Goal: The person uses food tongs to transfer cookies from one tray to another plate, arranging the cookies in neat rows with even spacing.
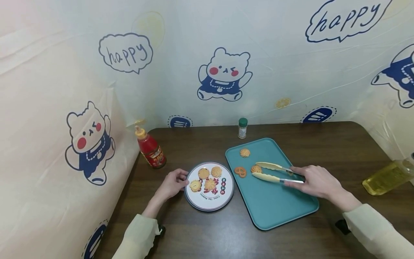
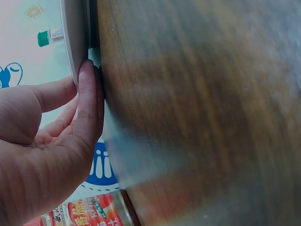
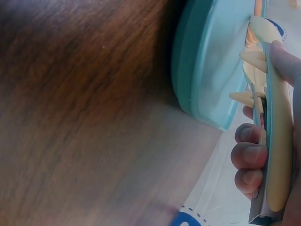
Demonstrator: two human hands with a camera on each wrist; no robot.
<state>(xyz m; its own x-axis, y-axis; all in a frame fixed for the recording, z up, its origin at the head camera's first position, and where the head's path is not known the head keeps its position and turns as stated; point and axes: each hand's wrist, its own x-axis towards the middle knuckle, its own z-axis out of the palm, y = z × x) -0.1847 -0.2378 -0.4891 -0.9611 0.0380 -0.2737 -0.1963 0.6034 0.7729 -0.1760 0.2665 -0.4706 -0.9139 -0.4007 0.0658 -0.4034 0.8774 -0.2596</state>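
Four cookies point(image 1: 207, 179) on plate point(image 1: 209, 205), three more on teal tray point(image 1: 278, 208). Right hand point(image 1: 315, 182) gripping tongs point(image 1: 275, 172), tips straddling tray cookie point(image 1: 256, 168). Left hand point(image 1: 171, 184) relaxed, fingertips touching plate rim. Ketchup bottle point(image 1: 150, 148) far left of table point(image 1: 339, 151).

A teal tray point(image 1: 278, 205) carries 3 golden-orange cookies, while the white plate point(image 1: 226, 196) with a dark rim and red-and-green print holds 4 more. The tongs point(image 1: 275, 172) are cream with silver arms. The table point(image 1: 200, 237) is dark brown wood grain, and the sauce bottle point(image 1: 150, 149) is red with a yellow cap.
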